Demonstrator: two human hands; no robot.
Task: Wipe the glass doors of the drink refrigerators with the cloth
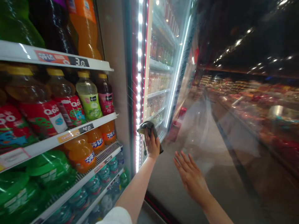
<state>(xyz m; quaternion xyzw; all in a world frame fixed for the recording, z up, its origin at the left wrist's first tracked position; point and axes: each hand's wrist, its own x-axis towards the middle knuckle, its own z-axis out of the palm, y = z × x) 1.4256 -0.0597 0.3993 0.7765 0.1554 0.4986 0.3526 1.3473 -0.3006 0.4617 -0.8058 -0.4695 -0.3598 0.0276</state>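
The left hand (153, 145) is grasping a crumpled dark-grey cloth (147, 125) at the long, bright white light strip (139, 77); the right hand (192, 177), spread, holds nothing before the transparent door panel (167, 177). If the grip becomes too loose, I think the cloth could slip down.

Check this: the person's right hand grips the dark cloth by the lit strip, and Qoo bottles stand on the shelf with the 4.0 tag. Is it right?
No: the head view shows the left hand gripping the dark cloth by the lit strip; the right hand is open. Qoo bottles do stand on the shelf with the 4.0 tag.
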